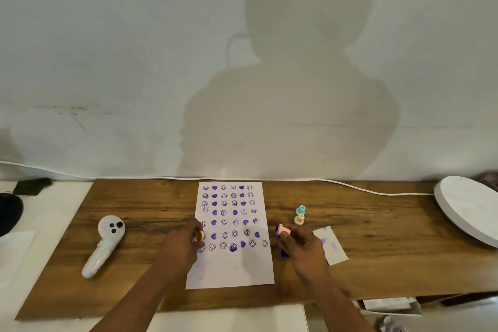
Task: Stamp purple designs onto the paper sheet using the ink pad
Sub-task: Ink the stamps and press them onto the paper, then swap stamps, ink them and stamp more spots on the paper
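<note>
A white paper sheet (231, 267) lies on the wooden table (151, 213), covered in rows of purple smiley and heart prints; its lower part is blank. My left hand (183, 242) rests on the sheet's left edge, holding a small stamp (199, 235) with a tan round face. My right hand (301, 244) is just right of the sheet, holding a pink stamp (282, 229) tilted on its side. A purple ink pad (284, 253) peeks out under that hand, mostly hidden.
A teal stamp (300, 209) and a cream stamp (299, 219) stand right of the sheet. A scrap of paper (332, 246) with purple smudges lies beside my right hand. A white handheld controller (106, 241) lies left. A white round disc (469, 207) sits far right.
</note>
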`<state>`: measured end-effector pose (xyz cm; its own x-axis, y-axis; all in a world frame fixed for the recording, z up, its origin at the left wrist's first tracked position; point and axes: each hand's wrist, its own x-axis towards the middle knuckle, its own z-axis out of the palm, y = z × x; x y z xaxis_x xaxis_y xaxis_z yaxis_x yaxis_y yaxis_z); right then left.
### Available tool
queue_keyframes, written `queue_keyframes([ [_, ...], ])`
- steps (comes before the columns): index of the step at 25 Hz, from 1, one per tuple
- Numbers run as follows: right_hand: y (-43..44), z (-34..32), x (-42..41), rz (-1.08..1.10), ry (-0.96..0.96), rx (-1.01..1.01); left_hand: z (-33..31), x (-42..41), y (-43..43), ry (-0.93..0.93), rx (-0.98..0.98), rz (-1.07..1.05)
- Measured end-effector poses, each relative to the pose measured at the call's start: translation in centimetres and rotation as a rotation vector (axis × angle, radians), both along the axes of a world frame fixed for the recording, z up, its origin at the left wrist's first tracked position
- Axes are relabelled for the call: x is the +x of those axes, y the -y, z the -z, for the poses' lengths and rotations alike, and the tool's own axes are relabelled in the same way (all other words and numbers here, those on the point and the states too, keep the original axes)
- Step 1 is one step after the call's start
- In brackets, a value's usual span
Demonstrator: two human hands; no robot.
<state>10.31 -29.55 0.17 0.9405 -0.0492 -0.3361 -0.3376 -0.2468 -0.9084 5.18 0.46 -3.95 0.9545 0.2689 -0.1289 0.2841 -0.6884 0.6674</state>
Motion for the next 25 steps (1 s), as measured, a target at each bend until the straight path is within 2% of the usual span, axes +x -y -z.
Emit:
queue_keyframes([
  [4,-0.4,-0.6,-1.4,0.193,-0.270,0.714,-0.3,-0.6,0.9,0.005,-0.080,-0.084],
  [5,-0.4,-0.8,-1.6,0.215,-0.298,0.829,-0.9,-0.6,1.5,0.025,-0.127,-0.113],
  [7,-0.4,-1.4,-1.9,0.183,-0.283,0.903,-2.6,-0.2,3.1,0.068,-0.266,-0.158],
  [9,-0.8,-1.9,-2.0,0.120,-0.208,0.787,-4.7,0.3,5.2,0.097,-0.411,-0.153],
  [12,-0.9,-3.1,-2.0,0.028,-0.029,0.450,-7.7,0.7,8.5,0.109,-0.650,-0.048],
  [14,-0.7,-4.0,-2.0,-0.031,0.068,0.305,-8.9,1.0,10.1,0.100,-0.715,0.007],
  [17,0.0,-5.1,-2.3,-0.111,0.154,0.240,-10.0,1.0,11.6,0.078,-0.711,0.012],
  [25,0.3,-7.0,-2.9,-0.185,0.233,0.097,-11.3,0.8,12.4,0.079,-0.588,0.017],
])
